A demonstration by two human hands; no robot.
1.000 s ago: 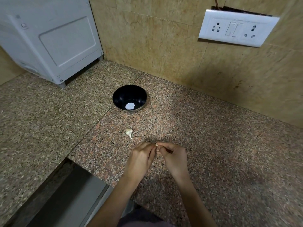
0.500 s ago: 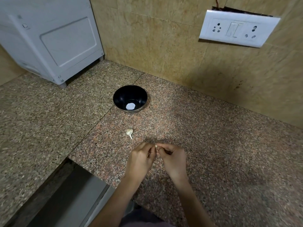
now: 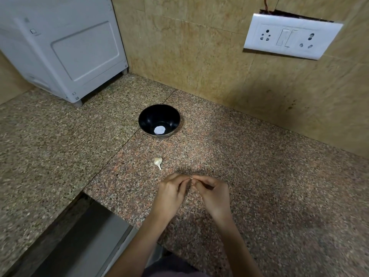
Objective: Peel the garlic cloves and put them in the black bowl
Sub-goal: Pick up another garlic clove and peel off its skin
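Change: almost none vs 1 s ago. Both hands stay tip-to-tip at the same spot on the person's side of the black bowl (image 3: 147,118); bowl & loose garlic haven't shifted.
L hand: left hand (image 3: 169,193) has its fingers curled, tips pinching the clove (image 3: 191,177).
R hand: right hand (image 3: 211,193) is curled too, pinching the same clove from the other side.
Clove: tiny pale bit between the fingertips, well short of the bowl; its long axis is too small to tell.
Loose garlic: garlic piece (image 3: 157,161) lies on the counter (image 3: 259,176) between bowl & hands, thin tail pointing away from the bowl.
Bowl: no cloves inside, only a white round spot (image 3: 159,129).
Key relation: bowl lies straight ahead of the pinch, slightly to the L hand's side, so the L hand is probably nearer for the drop.
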